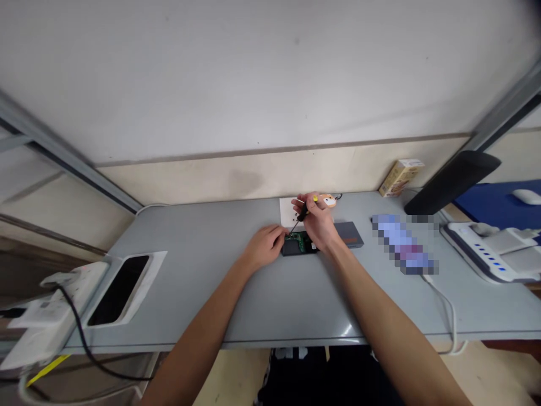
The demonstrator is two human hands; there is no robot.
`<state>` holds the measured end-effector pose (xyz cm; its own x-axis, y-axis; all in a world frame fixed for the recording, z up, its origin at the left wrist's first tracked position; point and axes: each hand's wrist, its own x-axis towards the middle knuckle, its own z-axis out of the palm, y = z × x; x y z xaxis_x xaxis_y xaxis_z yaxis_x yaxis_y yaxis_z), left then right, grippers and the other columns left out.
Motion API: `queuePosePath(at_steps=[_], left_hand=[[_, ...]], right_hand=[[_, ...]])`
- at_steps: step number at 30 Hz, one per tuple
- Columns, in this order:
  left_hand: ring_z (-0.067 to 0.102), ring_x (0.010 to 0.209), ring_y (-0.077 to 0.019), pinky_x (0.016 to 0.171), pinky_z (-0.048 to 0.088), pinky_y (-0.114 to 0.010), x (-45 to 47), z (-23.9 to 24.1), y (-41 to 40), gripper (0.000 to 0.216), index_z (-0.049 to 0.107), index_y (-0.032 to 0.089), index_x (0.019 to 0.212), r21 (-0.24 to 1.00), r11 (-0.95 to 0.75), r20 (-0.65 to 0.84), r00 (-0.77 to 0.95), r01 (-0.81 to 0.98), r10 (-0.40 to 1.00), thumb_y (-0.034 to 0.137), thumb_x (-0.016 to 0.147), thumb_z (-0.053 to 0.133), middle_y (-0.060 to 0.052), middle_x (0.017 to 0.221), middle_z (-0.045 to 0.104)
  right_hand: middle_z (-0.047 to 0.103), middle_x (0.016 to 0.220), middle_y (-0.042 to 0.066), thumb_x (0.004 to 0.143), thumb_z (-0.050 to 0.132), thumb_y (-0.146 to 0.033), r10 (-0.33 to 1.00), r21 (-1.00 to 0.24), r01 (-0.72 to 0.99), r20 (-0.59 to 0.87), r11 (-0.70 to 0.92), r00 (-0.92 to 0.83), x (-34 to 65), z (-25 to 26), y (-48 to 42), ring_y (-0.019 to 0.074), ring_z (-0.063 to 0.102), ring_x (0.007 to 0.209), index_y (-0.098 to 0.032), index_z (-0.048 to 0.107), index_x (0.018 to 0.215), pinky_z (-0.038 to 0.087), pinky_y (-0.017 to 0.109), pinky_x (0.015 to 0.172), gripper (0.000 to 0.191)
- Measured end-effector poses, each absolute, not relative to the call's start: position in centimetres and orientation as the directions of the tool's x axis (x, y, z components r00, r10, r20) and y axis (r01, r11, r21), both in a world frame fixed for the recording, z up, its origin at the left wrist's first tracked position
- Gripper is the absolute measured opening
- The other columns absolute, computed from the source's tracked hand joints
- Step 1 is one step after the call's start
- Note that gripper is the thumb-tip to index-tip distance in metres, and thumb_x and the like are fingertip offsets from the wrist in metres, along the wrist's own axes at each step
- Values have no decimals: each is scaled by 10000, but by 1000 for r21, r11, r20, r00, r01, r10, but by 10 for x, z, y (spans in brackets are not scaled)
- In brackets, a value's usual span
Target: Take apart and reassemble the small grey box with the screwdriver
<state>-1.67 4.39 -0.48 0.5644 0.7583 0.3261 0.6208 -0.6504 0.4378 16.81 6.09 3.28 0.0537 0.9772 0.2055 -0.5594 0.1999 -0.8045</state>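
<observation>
My right hand [319, 225] is closed around a screwdriver [302, 213] with a black and yellow handle. Its thin shaft slants down to the left, and the tip meets the upper left part of an opened black device [291, 248] with a green circuit board [301, 239] showing. My left hand [265, 246] lies at the device's left edge, fingers curled together and gripping its corner close to the tip. Behind the device is a white sheet [288, 210] with several small dark bits on it. A flat grey case [350, 233] sits to the right, partly behind my right wrist.
An orange and white animal-faced tag [329, 201] lies near the wall. On the right are a small box [400, 177], a black cylinder [454, 180], a plugged-in phone [401, 242] and a power strip [486, 251]. At left lie another phone [120, 290] and a power strip [63, 316] with cables.
</observation>
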Motion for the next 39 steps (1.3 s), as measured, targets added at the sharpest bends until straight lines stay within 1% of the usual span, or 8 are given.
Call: queuePosePath(at_steps=[6,9,13,21,24,29,34,39], left_hand=[[661,979,-206,934,514,-386,-18,-6,45,277,651,206,1112,430,-656,306,583,621,752,196,1051,381,-63,1034,706],[663,985,-209,937,516,-386,-17,-5,45,268,650,205,1105,434,-652,302,582,622,755,198,1049,388,-64,1041,707],[662,969,-206,934,515,-382,-17,-3,44,257,649,202,1089,424,-654,308,579,627,755,180,1041,397,-60,1043,710],[670,952,-213,895,524,-380,-17,-2,44,255,648,201,1117,366,-664,287,600,652,747,161,1022,415,-67,1038,712],[668,957,-213,905,521,-383,-17,-2,44,256,649,211,1122,363,-661,280,600,656,749,159,1019,421,-62,1041,709],[660,961,-208,916,518,-379,-18,-3,45,255,649,219,1131,386,-661,282,599,644,749,156,1013,432,-58,1059,708],[655,943,-209,894,518,-369,-17,-5,48,240,647,209,1106,378,-668,284,606,641,743,147,1000,441,-59,1029,705],[653,908,-203,858,521,-355,-16,-5,50,246,648,218,1084,390,-671,289,609,630,739,151,997,428,-55,972,693]], right_hand=[[391,623,-91,832,701,-653,969,-849,-466,224,249,108,171,29,63,100,384,493,-275,447,868,374,249,504,457],[487,708,-41,913,522,-712,974,-824,-529,225,202,21,171,34,61,125,500,603,-272,588,968,461,278,612,448],[616,909,-4,816,756,-561,975,-822,-540,220,182,-5,173,36,60,145,639,850,-236,585,863,496,277,771,370],[488,695,-55,895,641,-619,923,-914,-173,333,366,194,182,24,65,121,454,651,-240,500,839,412,250,651,409],[493,736,-27,979,385,-698,933,-911,-218,319,350,165,183,24,66,143,477,676,-264,642,1010,446,265,666,506],[605,861,8,888,642,-634,956,-908,-300,280,294,88,183,30,62,162,575,812,-273,721,972,494,280,725,379],[520,692,-32,814,763,-591,975,-832,-515,218,208,42,180,29,64,114,498,588,-233,597,756,442,272,589,399],[445,664,-42,895,585,-697,981,-802,-574,196,165,9,181,33,64,132,469,586,-271,677,1011,462,291,610,451]])
